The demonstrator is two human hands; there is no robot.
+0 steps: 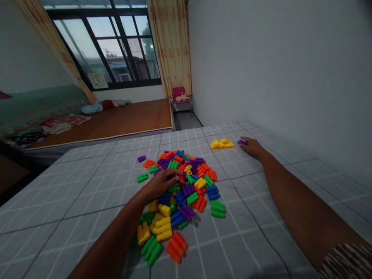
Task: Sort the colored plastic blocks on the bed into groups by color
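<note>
A heap of plastic blocks (186, 186) in orange, green, blue, purple and yellow lies on a grey checked bedsheet (87, 201). My left hand (161, 183) rests on the heap's left part, fingers curled down onto the blocks; what it grips is hidden. My right hand (252, 146) reaches far right, its fingers pinched on a purple block (242, 142) on the sheet. Just left of it sits a small group of yellow blocks (222, 143).
A plain wall (276, 69) runs along the right side of the bed. Behind are a wooden platform (116, 120) with folded cloths, a small pink chair (180, 95), curtains and a large window (107, 46).
</note>
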